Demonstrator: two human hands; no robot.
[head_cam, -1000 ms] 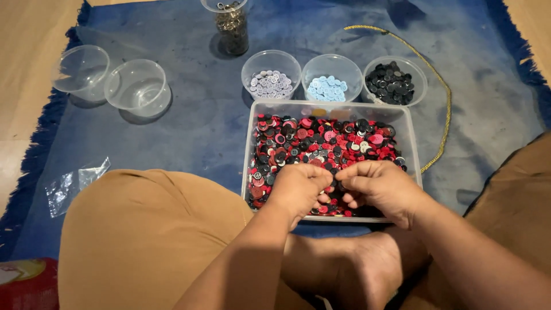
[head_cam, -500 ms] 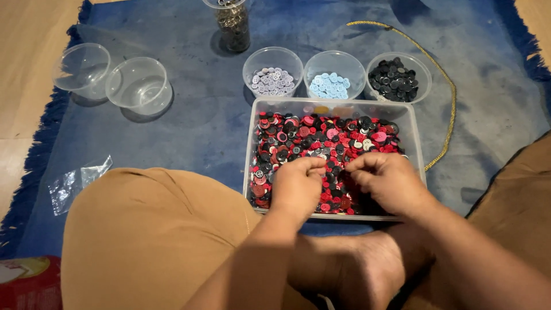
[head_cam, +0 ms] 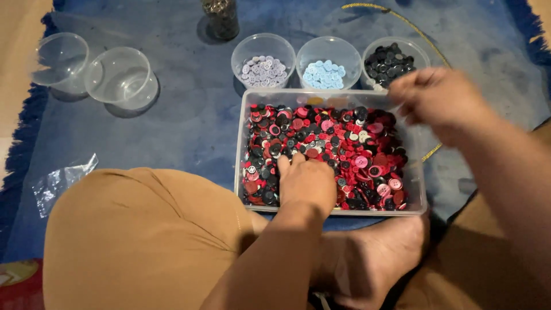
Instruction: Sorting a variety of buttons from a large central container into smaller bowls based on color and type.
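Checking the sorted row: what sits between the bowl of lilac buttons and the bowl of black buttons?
In the head view, a clear bowl of light blue buttons sits between the lilac bowl and the black bowl.

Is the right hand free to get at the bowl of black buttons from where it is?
Probably yes. The right hand is raised just beside the bowl of black buttons, nothing lies between them, and the bowl is open on top. Whether the blurred fingers already pinch a button is unclear.

right hand [head_cam: 439,100]: motion-blurred, grip contents indeterminate | dark jar [head_cam: 220,17]: top cropped by frame edge | left hand [head_cam: 306,182]: covers buttons beneath
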